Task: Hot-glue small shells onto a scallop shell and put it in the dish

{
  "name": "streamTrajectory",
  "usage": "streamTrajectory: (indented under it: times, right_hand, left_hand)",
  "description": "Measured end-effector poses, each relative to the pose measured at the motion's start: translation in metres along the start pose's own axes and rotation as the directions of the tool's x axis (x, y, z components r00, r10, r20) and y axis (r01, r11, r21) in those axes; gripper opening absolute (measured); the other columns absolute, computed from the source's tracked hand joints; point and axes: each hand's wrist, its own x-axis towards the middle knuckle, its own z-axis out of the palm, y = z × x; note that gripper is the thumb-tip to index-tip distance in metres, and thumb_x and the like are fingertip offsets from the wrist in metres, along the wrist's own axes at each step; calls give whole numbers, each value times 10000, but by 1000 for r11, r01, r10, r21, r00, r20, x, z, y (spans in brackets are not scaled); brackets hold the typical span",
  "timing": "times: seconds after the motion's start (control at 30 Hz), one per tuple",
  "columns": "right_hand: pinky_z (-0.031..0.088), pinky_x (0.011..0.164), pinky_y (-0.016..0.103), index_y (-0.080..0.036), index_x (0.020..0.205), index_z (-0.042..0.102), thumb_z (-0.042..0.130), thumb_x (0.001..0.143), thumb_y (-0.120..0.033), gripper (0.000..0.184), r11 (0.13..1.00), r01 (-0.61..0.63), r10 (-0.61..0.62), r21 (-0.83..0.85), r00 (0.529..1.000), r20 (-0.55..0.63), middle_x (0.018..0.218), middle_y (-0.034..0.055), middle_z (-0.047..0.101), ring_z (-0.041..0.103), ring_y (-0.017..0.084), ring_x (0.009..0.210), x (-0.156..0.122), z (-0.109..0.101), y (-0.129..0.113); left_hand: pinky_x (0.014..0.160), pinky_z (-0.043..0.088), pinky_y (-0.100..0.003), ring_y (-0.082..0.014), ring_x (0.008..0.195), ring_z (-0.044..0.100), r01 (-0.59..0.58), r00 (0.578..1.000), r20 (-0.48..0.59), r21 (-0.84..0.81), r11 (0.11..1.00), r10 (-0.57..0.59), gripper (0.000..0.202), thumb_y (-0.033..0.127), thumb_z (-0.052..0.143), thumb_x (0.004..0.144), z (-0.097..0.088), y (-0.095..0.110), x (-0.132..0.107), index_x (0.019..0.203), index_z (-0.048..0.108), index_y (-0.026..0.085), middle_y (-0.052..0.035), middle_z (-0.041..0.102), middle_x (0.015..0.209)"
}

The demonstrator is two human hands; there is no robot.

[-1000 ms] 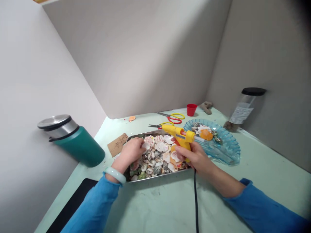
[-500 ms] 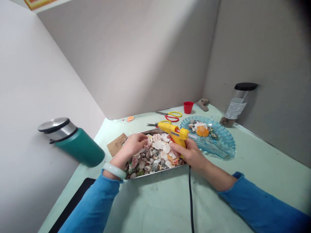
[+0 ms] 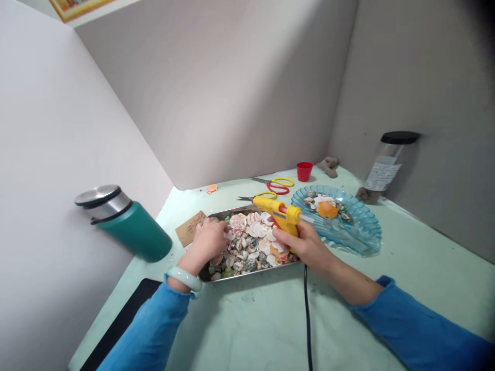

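A yellow hot glue gun (image 3: 284, 215) with a glue stick poking from its back is gripped by its handle in my right hand (image 3: 309, 246), over the right side of a metal tray (image 3: 249, 274). Its nozzle points left and away from me, and a black cord hangs below. The tray is full of seashells (image 3: 247, 250): pink-striped and white scallops towards the back, small speckled snail shells nearer me. At the tray's left side my left hand (image 3: 209, 239) reaches down among the shells with curled fingers. A whitish piece shows at its fingertips; whether it is held is unclear.
A blue scalloped plate (image 3: 363, 232) holding shells stands right of the tray. Behind lie scissors (image 3: 280, 186) and a red cup (image 3: 304, 171). A cardboard piece (image 3: 187, 232) and green bottle (image 3: 139, 232) are left; a black-lidded jar (image 3: 384, 167) stands far right.
My left hand has moved left and down into the shells, its fingers now curled, uncovering the pink-striped scallops. The glue gun stays in my right hand. The whole view has shifted slightly.
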Motion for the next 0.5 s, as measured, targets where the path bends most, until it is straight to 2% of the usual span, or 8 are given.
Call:
streamTrajectory:
  times: [0.1,0.27,0.5]
  right_hand:
    - [315,462,264,-187,951,616,704,730,-413,328,1000,-3,3,-3,1000,4,558,-54,433,375,115,490,0,0,-2]
    - [317,458,262,-186,923,614,707,728,-408,309,1000,5,-5,-13,1000,0,564,-48,442,379,114,496,0,1,-3]
    - [317,450,260,-181,966,616,687,753,-409,320,1000,-6,6,-10,1000,2,565,-49,434,376,116,498,0,-1,0]
  left_hand:
    - [862,374,-475,-368,1055,533,-26,1000,10,20,999,26,321,272,565,742,1,1,3,1026,685,182,-170,696,993]
    - [819,399,-447,-356,983,569,-55,998,22,7,998,55,282,290,578,730,-4,-3,9,970,682,185,-158,689,924]
    - [808,442,-337,-270,983,604,-67,997,-31,-67,995,65,398,244,561,738,-11,-15,10,1126,606,164,-125,638,1087]
